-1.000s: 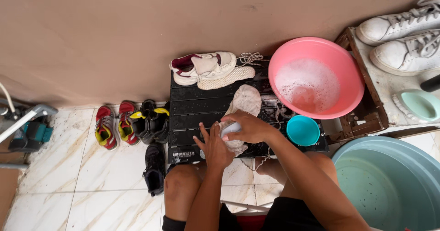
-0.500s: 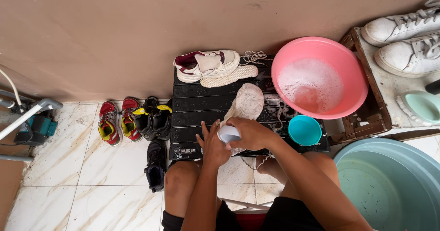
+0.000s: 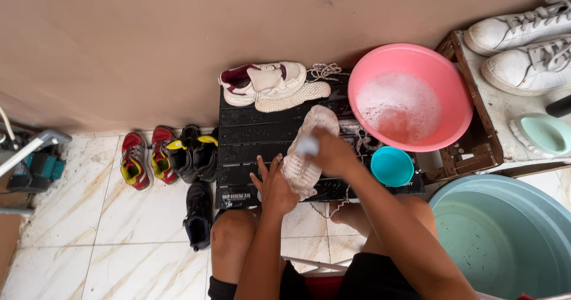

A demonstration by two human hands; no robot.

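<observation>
Scrubbing step: left hand clamps white shoe on black surface; right hand grips brush above it. Next likely: re-wet, pink basin right of grip.

Seated low, knees bent and spread, both bare forearms reaching forward and converging ahead of the knees. Left hand extended palm down, fingers spread and slightly curled, thumb angled inward toward the other hand, gripping at the near side. Left forearm ran almost straight up from the lower edge of view, wrist in line with it. Right hand set farther forward and higher, fingers closed in a fist-like grasp, knuckles uppermost, wrist bent a little downward. Right forearm came in diagonally from lower right, crossing above the right thigh. Hands close together, not touching. Fingertips of right hand hidden beneath the knuckles.
</observation>
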